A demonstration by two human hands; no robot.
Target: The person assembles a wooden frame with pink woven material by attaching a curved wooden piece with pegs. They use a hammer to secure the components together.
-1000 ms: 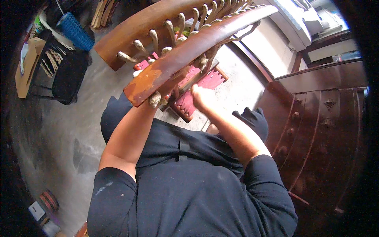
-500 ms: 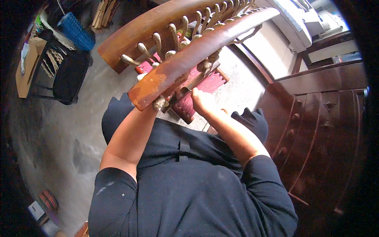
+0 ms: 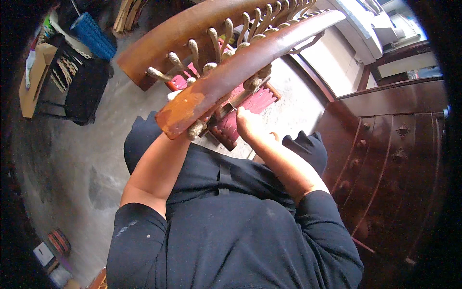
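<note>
Facing a rope-threaded wooden frame (image 3: 245, 65) before the lap (image 3: 202, 166), the right hand (image 3: 245, 121) sits clenched, contents unclear.
Left hand is hidden behind the near rail (image 3: 211, 91), its state impossible to tell; both forearms (image 3: 161, 164) reach forward.

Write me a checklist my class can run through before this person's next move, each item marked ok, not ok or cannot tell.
1. Right hand in sight: ok; it is beside the pink piece.
2. Right-hand grip readable: cannot tell; the fingers are mostly turned from view.
3. Left hand in sight: not ok; the near wooden beam hides it, only the left forearm shows.
4. Cord loops visible between the near beam and the far wooden beam: ok.
5. Cord knot at the near beam's lower end visible: ok.
6. Pink piece fully visible: not ok; the near beam partly covers it.
</note>
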